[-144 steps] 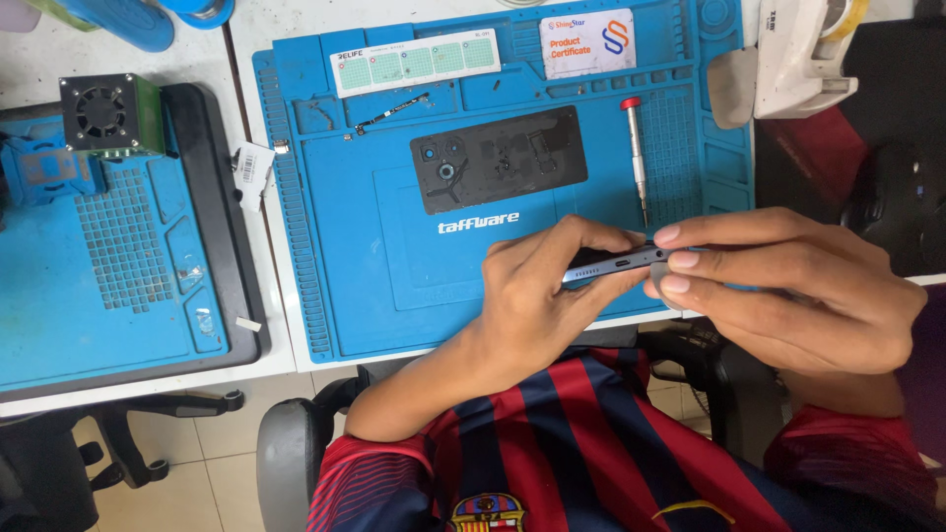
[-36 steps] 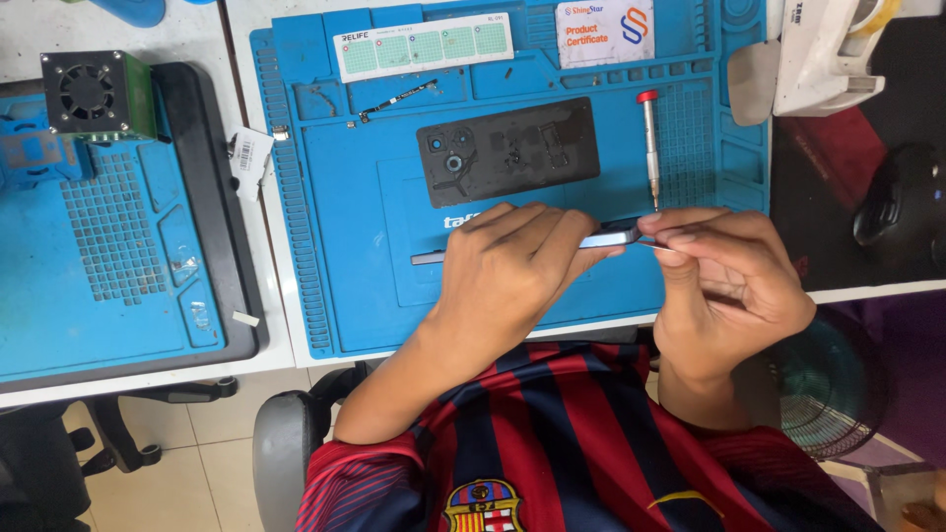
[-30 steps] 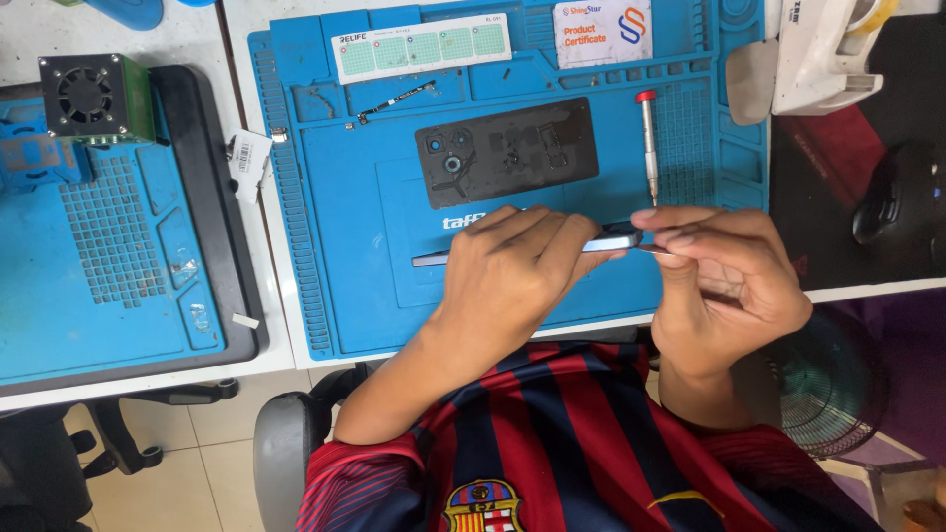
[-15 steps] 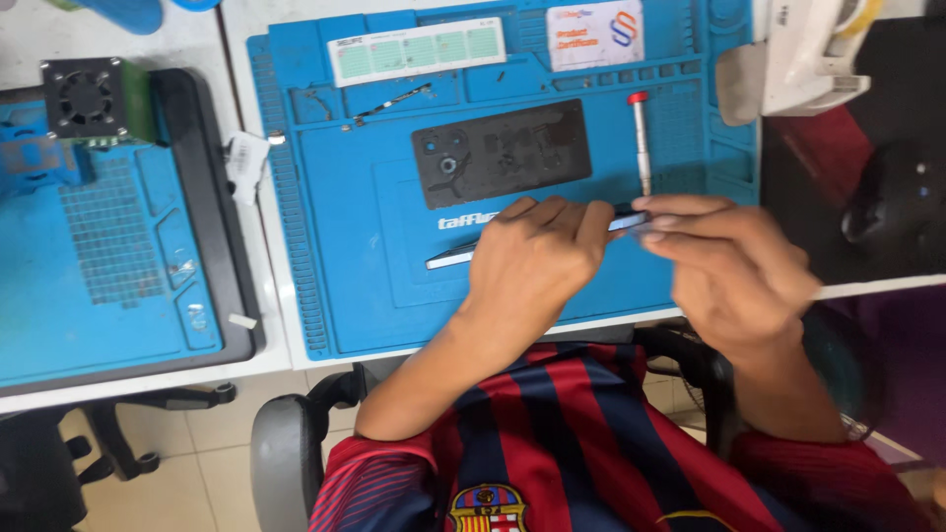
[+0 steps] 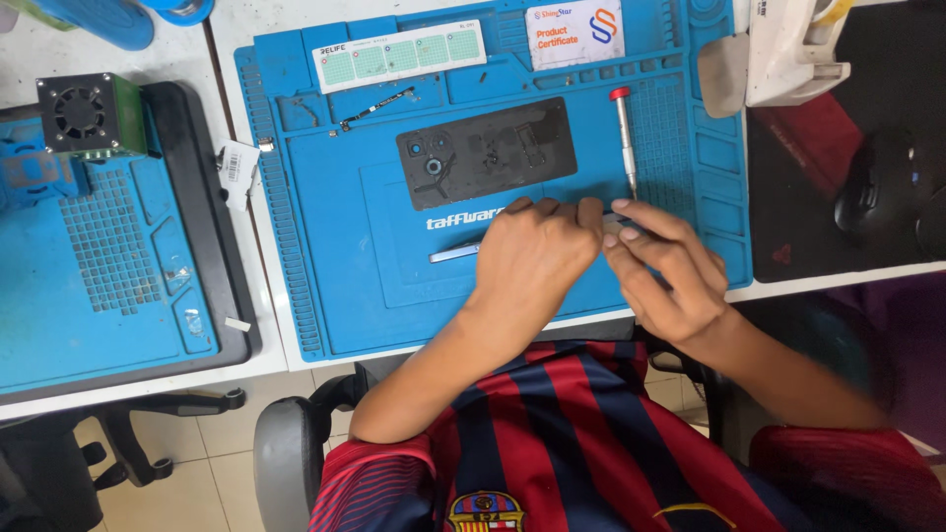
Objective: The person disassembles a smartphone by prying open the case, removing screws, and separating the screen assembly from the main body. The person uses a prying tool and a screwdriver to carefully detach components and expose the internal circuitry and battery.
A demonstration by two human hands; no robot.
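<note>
Both of my hands grip a thin phone body with a silver edge, its left end sticking out past my fingers, low over the blue repair mat. My left hand covers its middle from above. My right hand pinches its right end with the fingertips. Just beyond the hands on the mat lies a dark rectangular phone panel. To its right is a slim screwdriver with a red cap, its tip near my right fingers.
A thin flex cable, a pale green strip card and a white card lie at the mat's far edge. A second blue mat with a small fan box sits left. A black mouse and white device sit right.
Both hands have shifted a little to the left with the phone body, which stays low over the mat. My right hand's fingers have spread over its right end.
</note>
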